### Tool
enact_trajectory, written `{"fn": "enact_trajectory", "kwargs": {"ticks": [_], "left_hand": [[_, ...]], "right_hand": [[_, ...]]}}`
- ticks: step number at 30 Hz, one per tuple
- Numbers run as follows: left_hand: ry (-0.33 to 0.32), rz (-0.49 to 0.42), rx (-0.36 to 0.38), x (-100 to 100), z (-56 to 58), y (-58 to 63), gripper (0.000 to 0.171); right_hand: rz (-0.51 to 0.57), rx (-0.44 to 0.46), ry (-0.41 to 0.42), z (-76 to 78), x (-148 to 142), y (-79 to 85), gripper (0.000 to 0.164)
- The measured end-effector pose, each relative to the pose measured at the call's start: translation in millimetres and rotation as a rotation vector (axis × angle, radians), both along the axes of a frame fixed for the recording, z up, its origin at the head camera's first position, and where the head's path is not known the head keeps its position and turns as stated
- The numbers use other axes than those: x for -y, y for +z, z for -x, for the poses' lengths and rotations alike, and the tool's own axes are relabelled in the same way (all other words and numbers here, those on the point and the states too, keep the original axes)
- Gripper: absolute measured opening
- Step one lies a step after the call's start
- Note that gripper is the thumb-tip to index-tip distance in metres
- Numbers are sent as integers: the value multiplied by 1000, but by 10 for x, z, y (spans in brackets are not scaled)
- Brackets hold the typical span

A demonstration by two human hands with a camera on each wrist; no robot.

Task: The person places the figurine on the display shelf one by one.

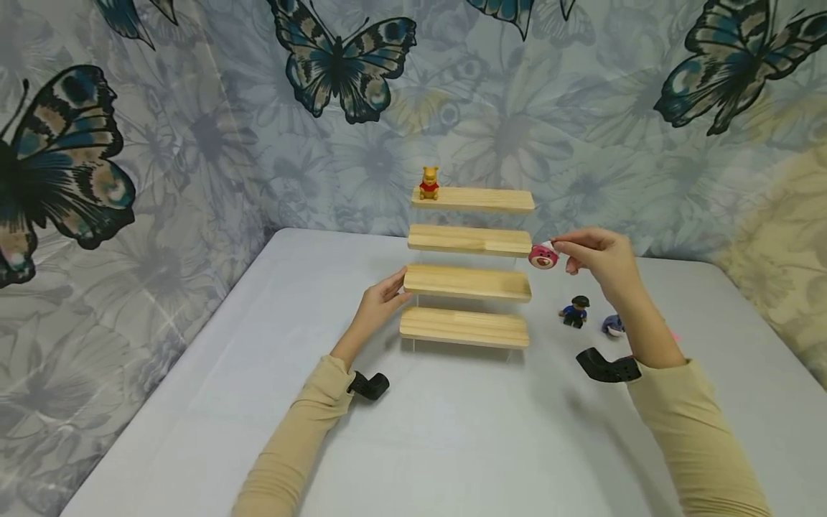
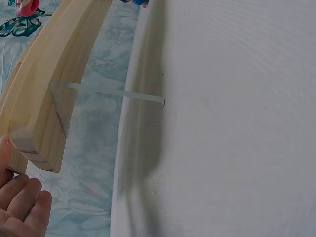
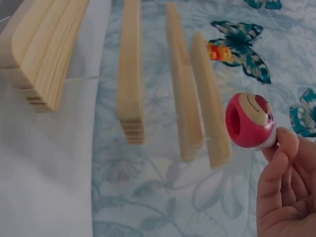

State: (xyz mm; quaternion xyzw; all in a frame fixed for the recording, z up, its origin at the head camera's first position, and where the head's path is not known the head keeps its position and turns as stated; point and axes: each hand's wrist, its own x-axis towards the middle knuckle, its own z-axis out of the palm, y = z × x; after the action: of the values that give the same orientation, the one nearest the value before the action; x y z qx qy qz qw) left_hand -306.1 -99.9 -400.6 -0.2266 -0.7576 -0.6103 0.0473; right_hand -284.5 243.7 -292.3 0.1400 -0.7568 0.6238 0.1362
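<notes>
A tiered display stand with wooden shelves [image 1: 466,282] on clear supports stands on the table. My left hand [image 1: 381,298] holds the left end of the second shelf from the bottom; in the left wrist view its thumb and fingers [image 2: 22,197] are at the shelf's end. Between thumb and fingertips, my right hand [image 1: 604,258] pinches a pink bear-head toy [image 1: 543,257] by its edge. The toy hangs in the air just right of the second shelf from the top. The right wrist view shows a round hole in the bear head [image 3: 247,118].
A yellow bear figure [image 1: 429,184] in a red shirt sits at the top shelf's left end. Right of the stand are a small figure in blue with a dark cap [image 1: 574,312] and a blue toy [image 1: 612,326], partly behind my right forearm. Behind is a butterfly-patterned backdrop [image 1: 388,158].
</notes>
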Motion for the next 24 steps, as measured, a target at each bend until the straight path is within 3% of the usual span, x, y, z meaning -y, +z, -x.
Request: {"fn": "enact_trajectory", "kwargs": {"ticks": [4,12,24], "left_hand": [[12,17,15,-10,-31,9,56],[-2,18,14,11,-189,274,51],[6,23,19,-22,-234,273,51]], "right_hand": [[35,-10,1,60,42,-17,14],[133,-48,35,170,187,-10,15],[281,-51,111,296,380,32,10]]}}
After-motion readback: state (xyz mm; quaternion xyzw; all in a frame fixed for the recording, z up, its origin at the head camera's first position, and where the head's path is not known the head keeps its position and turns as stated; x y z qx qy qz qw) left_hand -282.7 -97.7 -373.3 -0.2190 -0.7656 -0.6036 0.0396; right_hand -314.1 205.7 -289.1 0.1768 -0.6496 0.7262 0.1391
